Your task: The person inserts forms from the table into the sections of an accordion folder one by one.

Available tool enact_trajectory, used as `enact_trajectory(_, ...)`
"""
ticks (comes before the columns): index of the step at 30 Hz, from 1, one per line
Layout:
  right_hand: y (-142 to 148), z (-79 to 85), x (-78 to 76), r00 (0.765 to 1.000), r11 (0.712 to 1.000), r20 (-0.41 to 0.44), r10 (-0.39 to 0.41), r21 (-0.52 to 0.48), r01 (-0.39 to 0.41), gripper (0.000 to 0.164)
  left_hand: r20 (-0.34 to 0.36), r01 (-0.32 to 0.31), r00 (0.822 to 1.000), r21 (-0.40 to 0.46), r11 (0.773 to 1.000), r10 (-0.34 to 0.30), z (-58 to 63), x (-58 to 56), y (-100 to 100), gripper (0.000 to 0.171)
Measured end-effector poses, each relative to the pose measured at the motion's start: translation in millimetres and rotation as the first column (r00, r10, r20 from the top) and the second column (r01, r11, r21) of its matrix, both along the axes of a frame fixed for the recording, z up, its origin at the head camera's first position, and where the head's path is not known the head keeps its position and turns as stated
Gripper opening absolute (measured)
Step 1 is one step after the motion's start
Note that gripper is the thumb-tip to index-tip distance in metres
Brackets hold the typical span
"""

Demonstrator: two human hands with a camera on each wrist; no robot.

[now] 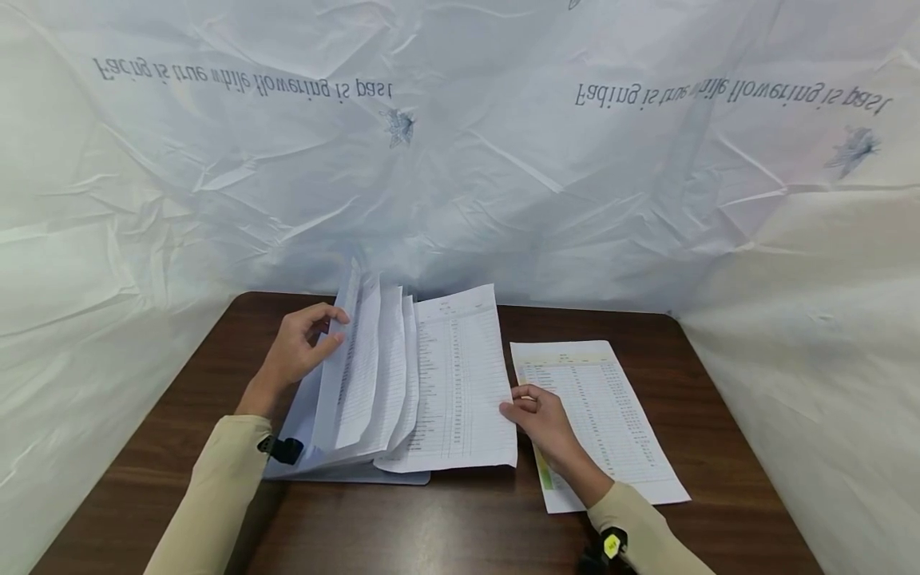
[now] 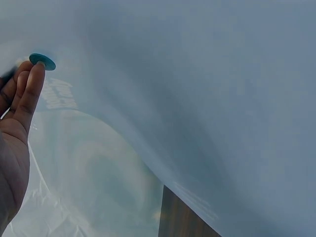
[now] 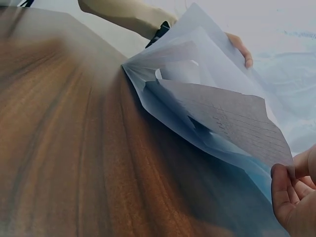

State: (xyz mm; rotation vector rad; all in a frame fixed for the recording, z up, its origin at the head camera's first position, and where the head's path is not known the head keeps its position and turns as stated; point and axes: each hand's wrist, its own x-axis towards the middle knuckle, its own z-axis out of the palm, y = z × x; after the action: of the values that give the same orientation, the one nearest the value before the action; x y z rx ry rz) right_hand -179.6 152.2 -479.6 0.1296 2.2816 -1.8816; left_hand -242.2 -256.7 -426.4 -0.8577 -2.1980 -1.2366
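A pale blue document folder (image 1: 329, 403) stands spread at the left of the table, several printed pages (image 1: 391, 359) fanned inside it. My left hand (image 1: 298, 343) holds up its front flap near the top edge. In the left wrist view, those fingertips meet a round teal button (image 2: 42, 61) on the blue plastic. My right hand (image 1: 549, 431) pinches the right edge of a printed sheet (image 1: 460, 383), which extends out of the folder to the right. In the right wrist view, the lifted sheet (image 3: 227, 113) bends between the folder and my thumb and fingers.
Another printed sheet (image 1: 611, 423), with yellow and green coloured cells, lies flat under my right forearm. The dark wooden table (image 1: 431, 527) has rounded far corners. White plastic sheeting (image 1: 467, 184) with mirrored lettering hangs behind it and along both sides.
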Motion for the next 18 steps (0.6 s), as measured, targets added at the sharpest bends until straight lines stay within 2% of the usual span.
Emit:
enact_trajectory(6, -4.3, -1.0, -5.9, 1.0, 1.0, -0.022, 0.021, 0.002, -0.021, 0.028, 0.005, -0.004, 1.0, -0.003, 1.0, 0.004, 0.6, 0.9, -0.3, 0.019)
enact_trajectory(18, -24.1, -2.0, -10.3, 0.999, 0.992, 0.0, 0.041, -0.115, -0.041, 0.024, -0.005, -0.008, 1.0, 0.002, 1.0, 0.008, 0.6, 2.8, -1.4, 0.022)
